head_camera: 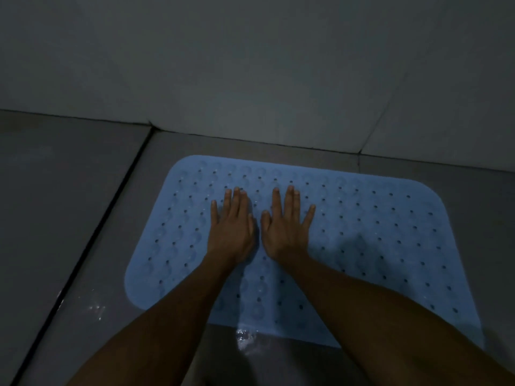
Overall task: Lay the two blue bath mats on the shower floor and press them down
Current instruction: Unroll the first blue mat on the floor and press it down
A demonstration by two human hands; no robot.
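One light blue bath mat (376, 232) with rows of small holes and round suction bumps lies flat on the grey shower floor, its far edge close to the wall. My left hand (232, 227) and my right hand (287, 227) lie side by side on the middle of the mat, palms down with fingers straight, pressing on it. Both forearms reach in from the bottom of the view and hide part of the mat's near edge. A second mat is not in view.
A pale tiled wall (250, 65) rises just behind the mat. A dark floor joint (92, 240) runs diagonally to the left of it. Wet, shiny patches (245, 338) show on the floor at the mat's near edge and at the lower left.
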